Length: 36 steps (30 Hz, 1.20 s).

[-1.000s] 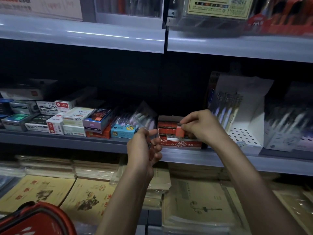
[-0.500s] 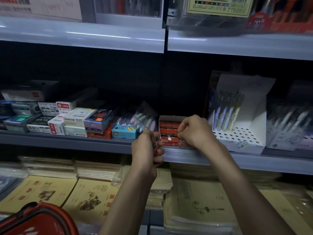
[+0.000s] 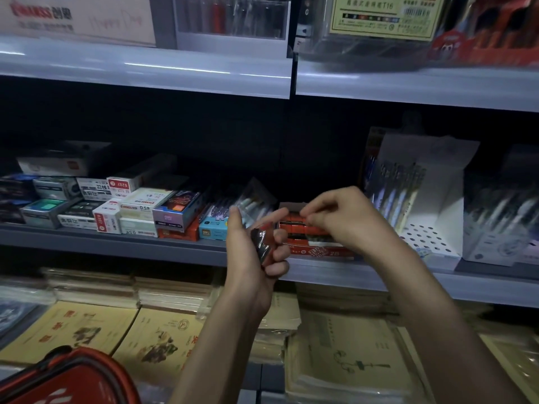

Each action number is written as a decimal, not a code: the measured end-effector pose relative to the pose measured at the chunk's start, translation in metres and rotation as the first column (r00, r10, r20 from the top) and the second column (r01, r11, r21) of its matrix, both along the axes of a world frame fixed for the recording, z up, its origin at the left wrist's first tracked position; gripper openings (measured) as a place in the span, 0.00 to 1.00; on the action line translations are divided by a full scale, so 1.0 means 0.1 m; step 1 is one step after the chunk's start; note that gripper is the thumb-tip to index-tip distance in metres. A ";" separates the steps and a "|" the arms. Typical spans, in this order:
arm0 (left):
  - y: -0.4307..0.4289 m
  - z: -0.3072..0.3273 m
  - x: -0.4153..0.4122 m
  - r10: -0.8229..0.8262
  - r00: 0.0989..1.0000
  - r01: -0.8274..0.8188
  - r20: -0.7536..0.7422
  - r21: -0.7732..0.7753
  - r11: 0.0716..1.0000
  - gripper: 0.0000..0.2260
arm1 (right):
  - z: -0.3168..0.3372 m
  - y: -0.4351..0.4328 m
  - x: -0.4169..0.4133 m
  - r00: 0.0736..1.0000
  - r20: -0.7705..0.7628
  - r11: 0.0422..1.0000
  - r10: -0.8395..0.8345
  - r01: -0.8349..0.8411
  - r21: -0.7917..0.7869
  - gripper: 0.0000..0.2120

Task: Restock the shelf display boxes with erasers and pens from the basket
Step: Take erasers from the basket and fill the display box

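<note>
While the left hand (image 3: 253, 255) curls round erasers (image 3: 264, 243), the right hand (image 3: 347, 220) meets the red box (image 3: 318, 252) on the grey shelf (image 3: 116, 243).
Its fingertips (image 3: 313, 220) pinch at the top row, hold unclear; pen box (image 3: 431, 228) just right, notebooks (image 3: 163, 342) below, basket (image 3: 67, 377) lower left.

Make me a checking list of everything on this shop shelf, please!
Surface: grey shelf, crowded with stock.
Job's things: red eraser box holds rows of erasers; white pen box to its right; red basket bottom left.
Clutter: small stationery boxes left of the eraser box.
Grippers: left hand holds wrapped erasers; right hand pinches an eraser at the box's back row.
Cables: nothing seen.
Surroundings: notebooks below; upper shelf above.
</note>
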<state>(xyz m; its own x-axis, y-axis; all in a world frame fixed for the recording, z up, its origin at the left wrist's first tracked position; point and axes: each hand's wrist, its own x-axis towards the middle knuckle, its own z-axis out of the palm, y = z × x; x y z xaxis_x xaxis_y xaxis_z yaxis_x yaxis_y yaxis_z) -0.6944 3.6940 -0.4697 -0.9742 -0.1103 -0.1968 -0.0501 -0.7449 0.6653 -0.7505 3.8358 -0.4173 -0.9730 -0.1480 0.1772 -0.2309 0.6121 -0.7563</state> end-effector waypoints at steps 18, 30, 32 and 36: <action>0.11 0.01 0.07 -0.105 0.993 0.103 -0.060 -0.025 0.994 0.35 | 0.16 0.18 0.11 0.984 -0.034 0.985 0.174 -0.174 -0.013 0.04; 0.15 -0.07 0.02 0.029 0.999 -0.004 0.041 -0.514 0.858 0.21 | -0.21 0.22 -0.13 0.974 0.031 0.919 -0.226 0.202 0.340 0.07; 0.16 -0.07 0.02 0.027 0.999 -0.001 0.043 -0.518 0.855 0.20 | -0.22 0.20 -0.15 0.968 0.048 0.909 -0.247 0.214 0.358 0.06; 0.16 -0.07 0.03 0.028 0.999 -0.004 0.040 -0.513 0.858 0.19 | -0.23 0.15 -0.20 0.948 0.080 0.887 -0.308 0.256 0.383 0.09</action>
